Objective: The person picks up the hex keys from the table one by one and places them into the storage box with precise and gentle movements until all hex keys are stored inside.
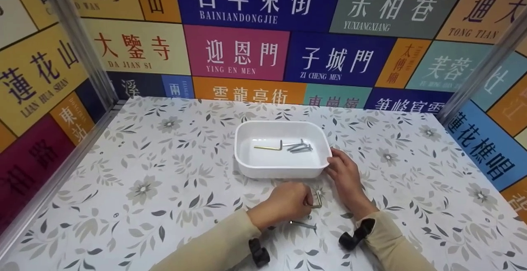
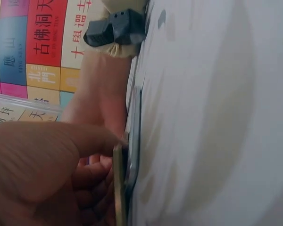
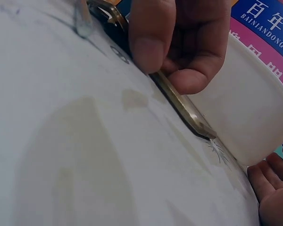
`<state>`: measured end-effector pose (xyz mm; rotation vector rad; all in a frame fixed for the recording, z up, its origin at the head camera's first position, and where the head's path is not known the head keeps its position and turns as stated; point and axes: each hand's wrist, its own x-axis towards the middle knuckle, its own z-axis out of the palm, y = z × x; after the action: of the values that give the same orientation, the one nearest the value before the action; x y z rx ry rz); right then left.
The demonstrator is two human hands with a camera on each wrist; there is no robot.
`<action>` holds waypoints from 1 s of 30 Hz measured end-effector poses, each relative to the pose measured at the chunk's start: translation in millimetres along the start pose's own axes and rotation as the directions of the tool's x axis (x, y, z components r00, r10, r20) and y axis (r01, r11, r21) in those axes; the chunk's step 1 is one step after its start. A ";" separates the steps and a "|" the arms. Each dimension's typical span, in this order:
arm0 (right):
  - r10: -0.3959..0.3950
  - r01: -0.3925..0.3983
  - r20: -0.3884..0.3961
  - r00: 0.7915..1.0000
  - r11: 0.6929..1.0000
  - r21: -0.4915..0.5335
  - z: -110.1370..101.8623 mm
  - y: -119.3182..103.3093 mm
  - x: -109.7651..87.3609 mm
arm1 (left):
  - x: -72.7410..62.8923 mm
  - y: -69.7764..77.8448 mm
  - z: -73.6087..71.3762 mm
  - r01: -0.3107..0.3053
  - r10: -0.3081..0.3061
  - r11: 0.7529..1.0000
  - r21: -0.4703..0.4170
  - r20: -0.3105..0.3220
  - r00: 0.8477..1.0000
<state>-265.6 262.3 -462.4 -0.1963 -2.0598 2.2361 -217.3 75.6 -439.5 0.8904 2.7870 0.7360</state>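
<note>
In the head view, my left hand [image 1: 286, 201] pinches a brass-coloured L-shaped hex key [image 1: 318, 202] between thumb and fingers, low over the table. The right wrist view shows the bent key [image 3: 184, 108] close along the tabletop. My right hand [image 1: 345, 176] rests its fingers against the outer right wall of a white plastic tray [image 1: 284, 173]. Inside the tray lie another hex key [image 1: 267, 147] and several silver bolts [image 1: 300, 147]. One more bolt [image 1: 305, 225] lies on the table, nearer to me than the left hand.
A white cloth [image 1: 173, 180] with a leaf and flower print covers the table. Colourful sign-printed panels [image 1: 236, 50] stand along the back and sides, with metal posts [image 1: 88, 48] at the corners.
</note>
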 end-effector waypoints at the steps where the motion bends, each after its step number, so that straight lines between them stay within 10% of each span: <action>1: 0.001 -0.001 -0.003 1.000 1.000 -0.002 -0.3 0.8 -0.8 | -0.5 0.2 1.4 -0.005 0.005 1.000 0.004 -0.012 1.000; 8: 0.001 -0.001 0.004 1.000 1.000 -0.025 -2.6 0.3 -1.6 | -0.7 0.6 4.1 -0.049 0.051 0.998 0.034 -0.077 0.996; 14: 0.001 0.000 0.011 1.000 0.999 -0.038 -1.8 -1.7 -0.8 | -6.5 7.5 8.9 -0.072 0.113 0.972 0.224 -0.174 0.978; 30: -0.012 0.012 0.002 1.000 0.999 -0.040 -0.4 0.7 -0.9 | -6.3 5.7 12.8 -0.061 0.080 0.975 0.216 -0.077 0.994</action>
<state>-264.6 262.4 -463.1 -0.1847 -2.1020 2.1907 -205.9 81.4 -448.1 1.0211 2.9665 0.5010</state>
